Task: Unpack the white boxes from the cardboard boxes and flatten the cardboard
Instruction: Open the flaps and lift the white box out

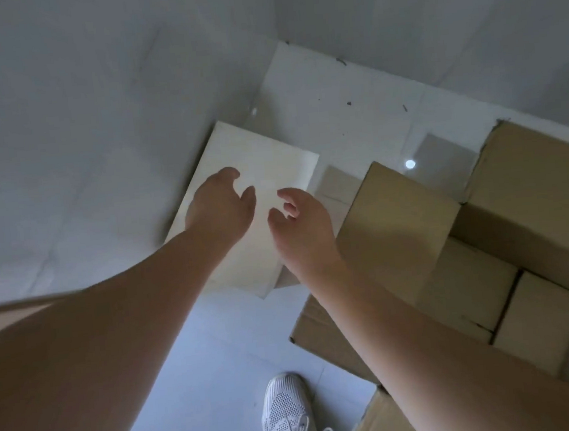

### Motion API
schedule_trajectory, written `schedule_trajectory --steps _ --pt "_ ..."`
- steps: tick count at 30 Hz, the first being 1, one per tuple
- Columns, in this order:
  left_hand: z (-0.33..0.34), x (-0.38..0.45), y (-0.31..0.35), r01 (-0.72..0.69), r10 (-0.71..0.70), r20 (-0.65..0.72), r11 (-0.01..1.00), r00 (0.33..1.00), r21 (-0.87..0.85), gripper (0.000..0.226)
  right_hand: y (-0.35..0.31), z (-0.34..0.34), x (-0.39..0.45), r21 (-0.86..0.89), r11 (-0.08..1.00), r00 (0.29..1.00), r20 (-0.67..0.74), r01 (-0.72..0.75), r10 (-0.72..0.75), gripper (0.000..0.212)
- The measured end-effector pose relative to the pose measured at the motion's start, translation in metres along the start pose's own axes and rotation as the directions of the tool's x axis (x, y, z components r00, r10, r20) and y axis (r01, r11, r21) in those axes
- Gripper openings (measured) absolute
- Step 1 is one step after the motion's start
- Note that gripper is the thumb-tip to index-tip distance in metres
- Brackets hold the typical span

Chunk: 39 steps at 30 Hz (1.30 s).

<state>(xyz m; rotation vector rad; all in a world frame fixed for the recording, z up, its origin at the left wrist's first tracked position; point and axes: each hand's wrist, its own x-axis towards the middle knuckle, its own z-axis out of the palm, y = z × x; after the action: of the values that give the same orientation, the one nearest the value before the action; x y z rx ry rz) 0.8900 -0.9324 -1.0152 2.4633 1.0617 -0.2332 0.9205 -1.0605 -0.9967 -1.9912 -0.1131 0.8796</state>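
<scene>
- Both hands hover over the white box, left hand and right hand, each grip loose, holding nothing
- White box lies on the floor by the wall, left of the cardboard boxes
- Risk, I'd say: it slides or tips if grabbed unevenly

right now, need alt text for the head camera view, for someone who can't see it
Seen from above, a person's left hand and right hand reach out empty, fingers loosely curled, over a white box lying against a white wall. Brown cardboard boxes are stacked to the right, and a white sneaker stands on the pale floor below.
</scene>
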Motion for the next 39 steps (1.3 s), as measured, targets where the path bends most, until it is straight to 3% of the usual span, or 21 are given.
schedule_trajectory --steps 3,7,11,16,19,21,24,27,30,33,36,39 --pt "-0.005 -0.031 0.036 0.001 -0.001 -0.012 1.000 1.000 0.003 0.041 0.007 -0.058 -0.020 0.003 0.995 0.995 -0.006 0.102 -0.102 0.020" --pt "0.000 -0.087 0.090 0.008 -0.009 -0.046 1.000 0.999 -0.002 0.042 0.043 -0.139 -0.047 -0.004 0.993 0.993 0.005 0.116 -0.116 0.027" --pt "0.024 -0.158 0.136 0.123 -0.126 -0.073 0.992 0.989 -0.040 0.041 0.089 -0.213 -0.079 -0.071 0.991 0.994 0.008 0.113 -0.113 0.037" --pt "0.077 -0.264 0.166 0.219 -0.226 -0.088 0.972 0.970 -0.089 0.037 0.160 -0.309 -0.114 -0.401 0.907 0.991 0.021 0.131 -0.134 0.034" --pt "0.119 -0.327 0.151 0.391 -0.433 -0.085 0.869 0.897 -0.304 0.044 0.197 -0.355 -0.118 -0.480 0.874 0.993 -0.055 0.067 -0.107 0.034" --pt "0.151 -0.360 0.140 0.523 -0.549 0.003 0.794 0.836 -0.309 0.054 0.222 -0.378 -0.115 -0.536 0.844 0.994 -0.090 0.007 -0.066 0.036" --pt "0.201 -0.397 0.149 0.711 -0.711 0.149 0.614 0.687 -0.343 0.089 0.257 -0.400 -0.104 -0.747 0.665 0.994 -0.078 -0.006 -0.079 0.053" --pt "0.251 -0.417 0.190 0.788 -0.729 0.329 0.466 0.600 -0.403 0.115 0.284 -0.417 -0.077 -0.908 0.419 0.983 -0.085 -0.008 -0.165 0.073" --pt "0.296 -0.429 0.218 0.785 -0.656 0.460 0.367 0.599 -0.499 0.124 0.298 -0.421 -0.048 -0.945 0.328 0.973 -0.076 0.000 -0.220 0.071" --pt "0.331 -0.416 0.223 0.701 -0.587 0.460 0.284 0.666 -0.654 0.097 0.305 -0.418 -0.024 -0.941 0.334 0.971 -0.029 0.053 -0.238 0.060" --pt "0.334 -0.405 0.225 0.614 -0.573 0.363 0.335 0.734 -0.714 0.044 0.306 -0.416 -0.020 -0.948 0.307 0.962 -0.007 0.080 -0.274 0.059" --pt "0.319 -0.411 0.218 0.540 -0.612 0.224 0.399 0.759 -0.741 0.020 0.298 -0.412 -0.033 -0.941 0.298 0.934 0.046 0.160 -0.354 0.055"
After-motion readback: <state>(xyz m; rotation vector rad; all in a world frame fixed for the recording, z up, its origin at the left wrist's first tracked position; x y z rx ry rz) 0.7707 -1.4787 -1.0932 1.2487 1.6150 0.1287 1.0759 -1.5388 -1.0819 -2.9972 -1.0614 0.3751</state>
